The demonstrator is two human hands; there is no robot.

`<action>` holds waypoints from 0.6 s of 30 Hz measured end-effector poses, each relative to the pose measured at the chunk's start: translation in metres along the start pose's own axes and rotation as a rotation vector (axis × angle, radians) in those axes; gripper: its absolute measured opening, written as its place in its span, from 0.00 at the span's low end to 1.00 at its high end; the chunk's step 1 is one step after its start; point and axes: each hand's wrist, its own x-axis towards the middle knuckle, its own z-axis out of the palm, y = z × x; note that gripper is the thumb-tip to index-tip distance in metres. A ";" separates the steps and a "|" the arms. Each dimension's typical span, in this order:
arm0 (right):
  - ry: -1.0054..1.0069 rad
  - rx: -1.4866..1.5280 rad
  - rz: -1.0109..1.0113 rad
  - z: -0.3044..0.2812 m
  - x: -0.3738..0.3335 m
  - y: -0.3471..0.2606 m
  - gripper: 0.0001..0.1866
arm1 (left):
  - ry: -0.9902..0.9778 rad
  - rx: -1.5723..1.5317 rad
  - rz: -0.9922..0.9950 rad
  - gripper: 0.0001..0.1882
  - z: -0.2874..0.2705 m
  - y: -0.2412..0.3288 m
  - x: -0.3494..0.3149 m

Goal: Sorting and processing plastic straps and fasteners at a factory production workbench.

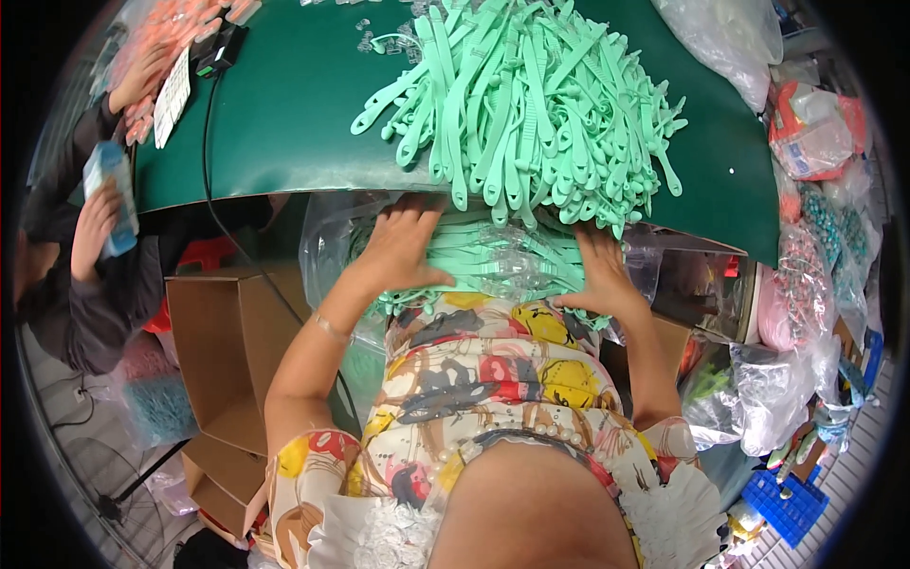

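Across my lap, just below the table edge, lies a bundle of mint-green plastic straps (pixel 457 252) with clear plastic pieces (pixel 517 266) over its middle. My left hand (pixel 398 248) grips its left end, thumb on the near side and fingers toward the table. At the right end my right hand (pixel 607 273) clasps it the same way, its fingertips close to straps hanging over the edge. A large heap of the same green straps (pixel 540 104) covers the middle of the green table (pixel 294 114). Clear plastic bag film (pixel 327 242) shows around the bundle.
A black cable (pixel 210 142) runs off the table past my left arm. Cardboard boxes (pixel 213 351) stand at left. Another person's hand (pixel 98 223) holds a light-blue object (pixel 114 180) there, near orange pieces (pixel 190 24). Filled plastic bags (pixel 806 256) line the right side.
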 end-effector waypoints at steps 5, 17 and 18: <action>0.112 -0.084 -0.155 0.027 0.041 0.021 0.56 | 0.117 -0.046 0.329 0.52 0.035 -0.029 0.059; -0.145 -0.087 0.068 0.003 0.024 -0.022 0.44 | -0.308 -0.039 -0.095 0.39 0.011 0.003 0.037; -0.063 -0.094 0.035 0.008 0.018 -0.021 0.45 | -0.279 -0.045 -0.059 0.41 0.009 0.004 0.029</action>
